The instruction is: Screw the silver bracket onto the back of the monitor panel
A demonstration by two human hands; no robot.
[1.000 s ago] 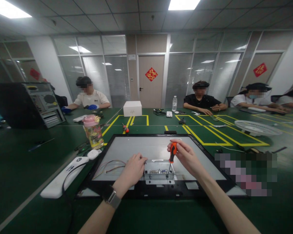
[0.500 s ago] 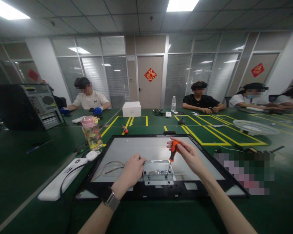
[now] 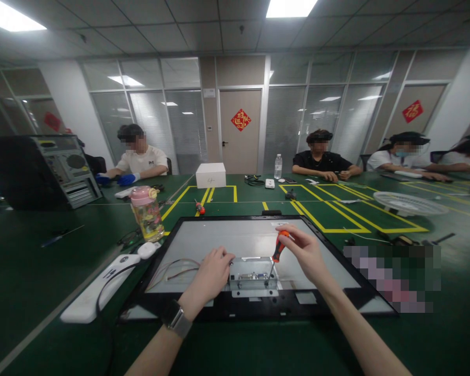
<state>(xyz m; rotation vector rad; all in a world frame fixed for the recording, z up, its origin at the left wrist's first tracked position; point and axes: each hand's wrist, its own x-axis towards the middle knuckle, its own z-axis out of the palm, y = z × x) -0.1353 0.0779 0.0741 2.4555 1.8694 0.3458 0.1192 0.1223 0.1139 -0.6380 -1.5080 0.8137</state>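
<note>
While left hand (image 3: 213, 272) touches bracket (image 3: 250, 266) — right (image 3: 307, 253) grips screwdriver (image 3: 278, 249).

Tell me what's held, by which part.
The right hand holds the metal-shafted orange-black screwdriver by its upper handle; for the left hand, unclear.

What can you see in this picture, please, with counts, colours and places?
Table: one, green, foreground
Panel: one, grey and black, on table
Bracket: one, silver, on panel's near part
Screwdriver: one, orange and black, tip at bracket
Wires: several, mixed colours, on panel
Oblong device: one, white, left of panel
Lidded bottle: one, pink top, beyond oblong device
Box: one, white, beyond panel
Water bottle: one, clear, right of box
Computer case: one, black and grey, far left
Co-workers: at least four, white or black tops, opposite
Left hand: one, bare, at bracket
Right hand: one, bare, holding screwdriver
</note>
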